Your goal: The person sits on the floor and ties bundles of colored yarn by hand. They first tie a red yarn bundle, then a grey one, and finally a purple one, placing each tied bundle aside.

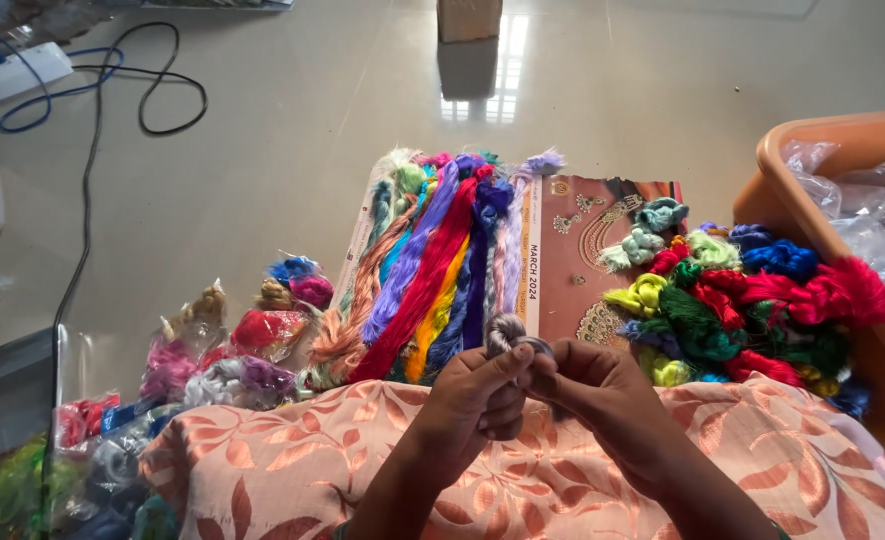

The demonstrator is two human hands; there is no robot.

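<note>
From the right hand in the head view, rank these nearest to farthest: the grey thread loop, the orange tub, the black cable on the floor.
1. Grey thread loop: pinched at the fingers of the right hand and left hand.
2. Orange tub: off to the right.
3. Black cable: far upper left on the floor.

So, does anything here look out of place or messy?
Yes. The knotted skeins lie in a tangled heap, spilling from the orange tub; the straightened ones lie neatly. Both hands hold a grey skein.
</note>
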